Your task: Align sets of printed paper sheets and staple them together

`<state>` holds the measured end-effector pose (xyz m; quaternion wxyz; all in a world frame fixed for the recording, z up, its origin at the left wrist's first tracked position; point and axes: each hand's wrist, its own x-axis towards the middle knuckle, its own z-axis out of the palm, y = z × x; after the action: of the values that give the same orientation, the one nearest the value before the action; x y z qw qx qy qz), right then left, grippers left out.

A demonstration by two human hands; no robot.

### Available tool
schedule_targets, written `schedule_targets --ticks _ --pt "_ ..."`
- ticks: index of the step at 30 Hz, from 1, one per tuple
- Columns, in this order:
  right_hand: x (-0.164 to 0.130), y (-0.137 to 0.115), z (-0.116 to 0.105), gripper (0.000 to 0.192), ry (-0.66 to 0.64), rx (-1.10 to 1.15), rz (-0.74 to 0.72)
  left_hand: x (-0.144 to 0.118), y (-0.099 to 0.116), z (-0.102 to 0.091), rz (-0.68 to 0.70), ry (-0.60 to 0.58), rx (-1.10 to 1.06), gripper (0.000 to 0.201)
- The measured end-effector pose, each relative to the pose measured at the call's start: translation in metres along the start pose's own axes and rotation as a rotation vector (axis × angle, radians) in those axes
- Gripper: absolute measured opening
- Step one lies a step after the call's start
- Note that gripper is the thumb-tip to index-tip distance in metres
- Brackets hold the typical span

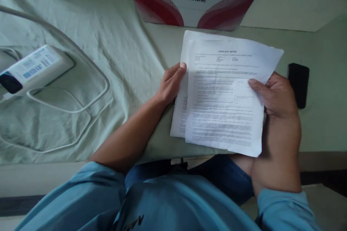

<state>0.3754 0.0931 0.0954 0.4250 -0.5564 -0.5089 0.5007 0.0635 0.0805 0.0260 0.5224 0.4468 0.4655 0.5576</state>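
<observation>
Printed paper sheets (222, 115), the top one headed "Overleaf Notes", are held up in front of me over the table's near edge. The sheets overlap unevenly, so a strip of a lower sheet (179, 119) shows on the left. My left hand (172, 83) pinches that lower sheet's left edge, thumb on top. Gripping the right side, my right hand (280, 92) has its thumb across the top sheet's face and its fingers hidden behind the paper. Just right of that hand lies a black phone (298, 85).
A carton of drinking water (189, 7) stands at the back against the wall. On the left, a white device (40, 68) with a printed label lies on the pale green cloth (108, 43), beside a thick grey cable (92, 65) and thinner looping cords.
</observation>
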Motion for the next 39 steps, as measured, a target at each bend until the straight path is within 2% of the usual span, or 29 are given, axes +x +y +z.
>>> schedule_targets --ticks 8,16,31,39 --pt "-0.001 -0.002 -0.002 0.043 -0.006 0.002 0.038 0.000 0.002 0.001 0.013 -0.019 0.010 0.063" --pt "0.000 -0.002 -0.001 0.046 -0.016 -0.039 0.032 0.000 0.001 0.001 0.000 -0.017 0.042 0.061" --pt "-0.001 0.000 -0.008 0.039 -0.028 -0.074 0.067 -0.001 0.004 0.003 -0.017 -0.034 -0.010 0.056" --pt "-0.001 0.002 -0.009 0.042 -0.041 -0.049 0.076 -0.001 0.007 0.004 -0.015 -0.038 0.020 0.057"
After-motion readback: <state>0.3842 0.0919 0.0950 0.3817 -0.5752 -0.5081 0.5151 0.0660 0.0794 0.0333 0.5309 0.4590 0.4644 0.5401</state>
